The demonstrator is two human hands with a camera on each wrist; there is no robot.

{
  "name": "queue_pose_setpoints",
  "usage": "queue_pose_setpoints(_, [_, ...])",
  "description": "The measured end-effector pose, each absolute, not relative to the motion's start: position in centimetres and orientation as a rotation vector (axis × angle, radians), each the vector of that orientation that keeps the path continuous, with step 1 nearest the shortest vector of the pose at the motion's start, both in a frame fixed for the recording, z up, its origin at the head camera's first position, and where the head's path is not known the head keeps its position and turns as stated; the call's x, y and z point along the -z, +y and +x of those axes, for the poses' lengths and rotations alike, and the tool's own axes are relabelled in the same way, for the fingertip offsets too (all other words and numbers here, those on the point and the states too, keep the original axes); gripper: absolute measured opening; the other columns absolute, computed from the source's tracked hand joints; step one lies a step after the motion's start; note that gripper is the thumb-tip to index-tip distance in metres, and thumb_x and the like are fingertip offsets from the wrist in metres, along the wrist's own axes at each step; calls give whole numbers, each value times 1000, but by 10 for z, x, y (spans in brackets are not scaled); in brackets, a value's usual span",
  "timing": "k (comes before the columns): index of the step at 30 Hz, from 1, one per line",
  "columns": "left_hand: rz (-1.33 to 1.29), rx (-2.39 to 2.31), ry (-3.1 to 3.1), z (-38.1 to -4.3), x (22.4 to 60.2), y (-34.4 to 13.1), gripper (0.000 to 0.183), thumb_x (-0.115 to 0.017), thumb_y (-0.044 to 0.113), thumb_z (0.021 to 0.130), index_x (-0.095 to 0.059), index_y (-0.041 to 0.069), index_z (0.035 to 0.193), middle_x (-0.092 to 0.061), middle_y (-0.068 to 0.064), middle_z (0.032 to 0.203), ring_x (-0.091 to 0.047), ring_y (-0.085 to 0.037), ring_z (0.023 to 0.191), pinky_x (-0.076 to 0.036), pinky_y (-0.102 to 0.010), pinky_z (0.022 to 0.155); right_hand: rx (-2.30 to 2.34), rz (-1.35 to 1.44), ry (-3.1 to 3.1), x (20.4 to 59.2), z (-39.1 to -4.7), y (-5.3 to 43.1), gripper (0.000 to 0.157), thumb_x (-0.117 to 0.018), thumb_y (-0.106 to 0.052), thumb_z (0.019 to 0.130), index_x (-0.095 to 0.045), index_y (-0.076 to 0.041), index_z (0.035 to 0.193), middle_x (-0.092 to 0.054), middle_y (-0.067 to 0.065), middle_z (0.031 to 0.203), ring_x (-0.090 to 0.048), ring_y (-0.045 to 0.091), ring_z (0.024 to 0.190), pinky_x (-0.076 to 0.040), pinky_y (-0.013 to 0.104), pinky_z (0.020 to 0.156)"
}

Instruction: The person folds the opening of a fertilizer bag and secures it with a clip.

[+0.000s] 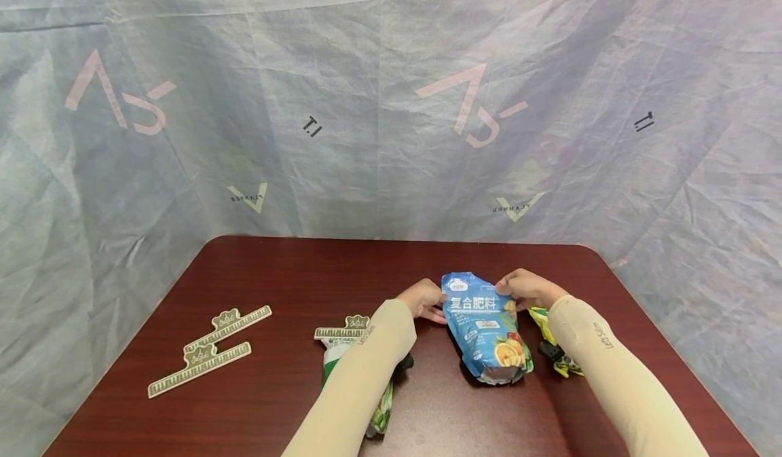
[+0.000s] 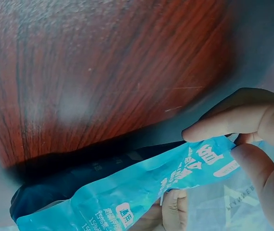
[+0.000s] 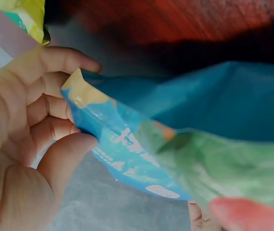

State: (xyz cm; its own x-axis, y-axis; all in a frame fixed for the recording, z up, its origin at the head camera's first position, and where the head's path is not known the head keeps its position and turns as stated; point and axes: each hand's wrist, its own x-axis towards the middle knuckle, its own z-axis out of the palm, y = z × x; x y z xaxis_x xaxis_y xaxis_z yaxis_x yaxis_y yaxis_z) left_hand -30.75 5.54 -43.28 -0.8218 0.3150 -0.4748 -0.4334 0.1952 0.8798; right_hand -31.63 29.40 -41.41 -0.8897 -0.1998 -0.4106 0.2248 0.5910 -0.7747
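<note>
A blue pouch [image 1: 482, 321] with white Chinese characters and printed fruit leans upright above the table, its base toward me. At its upper left edge my left hand [image 1: 424, 301] pinches the film. The upper right edge is between the thumb and fingers of my right hand [image 1: 530, 287]. Up close in the left wrist view, thumb and forefinger grip a corner of the pouch [image 2: 141, 187]. In the right wrist view the thumb presses the pouch's side edge [image 3: 122, 139] against the fingers. The pouch hides part of each hand.
Two long pale clips [image 1: 201, 369] lie at the left of the table [image 1: 293, 273]. A green and white bag [image 1: 381, 413] bearing a similar clip [image 1: 342, 333] is partly behind my left sleeve. A yellow bag [image 1: 544, 324] with a black clip [image 1: 552, 350] lies beside my right forearm.
</note>
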Motion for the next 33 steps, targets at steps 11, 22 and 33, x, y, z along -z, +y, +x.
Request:
queue_pose_setpoints(11, [-77,-1656,1856,-308,424,52,43,-45,2,95,-33,-9,134,-46,-28,119,-58,-33,81,-53,-37,66,1253,-26,2321,405,-315,295,35,-49,-11,94,-49,11,121,-59,14,98,-59,23,83,-50,43,72])
queue_pose_setpoints(22, [-25,-1612,1862,-307,415,48,10,-43,3,96,-44,1,87,-42,-28,127,-57,-31,77,-53,-37,67,1275,-51,2308,395,-313,298,40,-49,-11,94,-44,11,127,-50,18,109,-34,16,59,-45,37,63])
queue_pose_setpoints(33, [32,-1617,1893,-305,410,46,28,-45,5,96,-34,7,71,-48,-21,105,-55,-28,68,-53,-36,64,1308,-46,2340,386,-307,297,29,-52,-12,93,-53,8,114,-51,11,91,-37,16,59,-46,36,60])
